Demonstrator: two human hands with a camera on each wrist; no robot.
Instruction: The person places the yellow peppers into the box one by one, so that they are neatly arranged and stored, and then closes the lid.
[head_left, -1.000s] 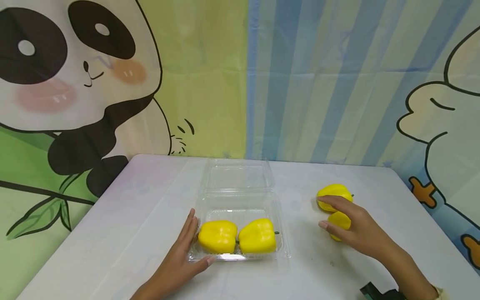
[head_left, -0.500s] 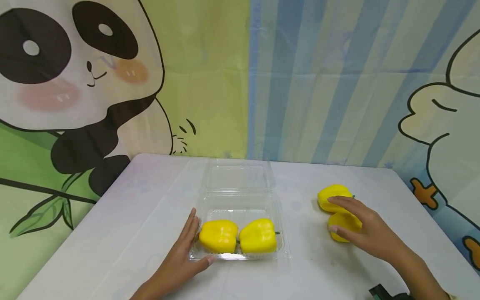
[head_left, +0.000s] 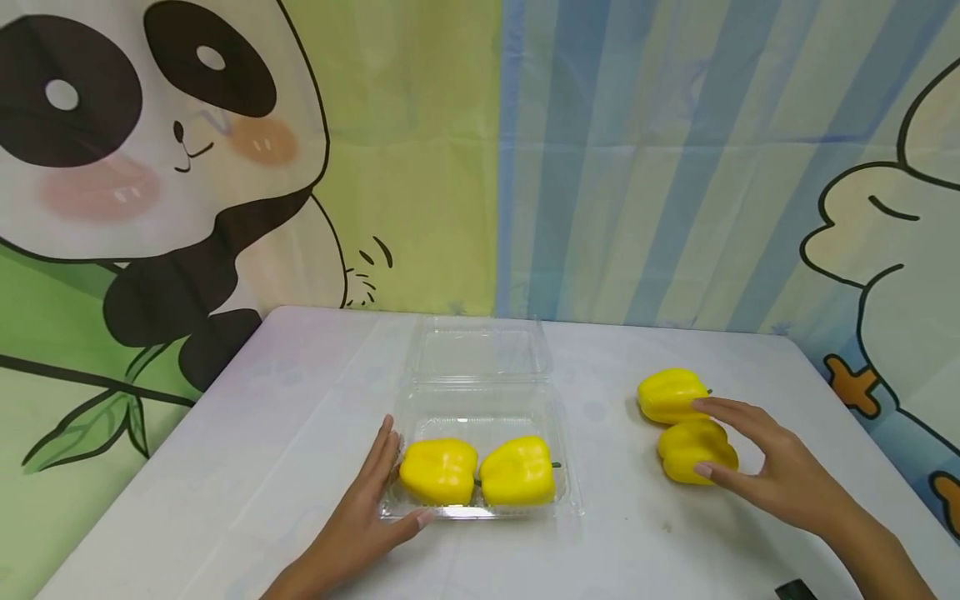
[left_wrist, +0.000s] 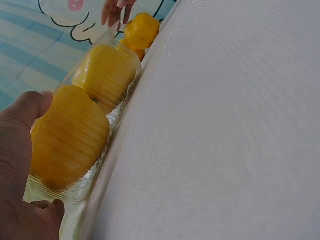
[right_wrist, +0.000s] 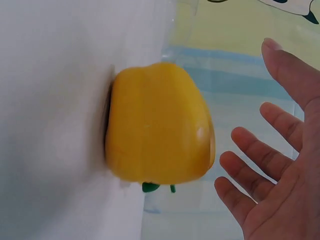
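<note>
Left hand [head_left: 366, 512]: fingers straight, loose against box [head_left: 480, 428] at 8 o'clock | right hand [head_left: 795, 477]: fingers released, 3 o'clock of nearer loose pepper [head_left: 688, 450]

Yellow peppers [head_left: 517, 472], two in container [head_left: 480, 429] (open)

At the head view's bottom edge, a dark object [head_left: 795, 590] is cut off, too little showing to identify. The left wrist view crops both left hand [left_wrist: 17, 165] and right hand [left_wrist: 118, 7].

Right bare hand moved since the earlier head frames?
Yes: the right bare hand has moved rightward in the head view, farther from the clear rectangular plastic box.
</note>
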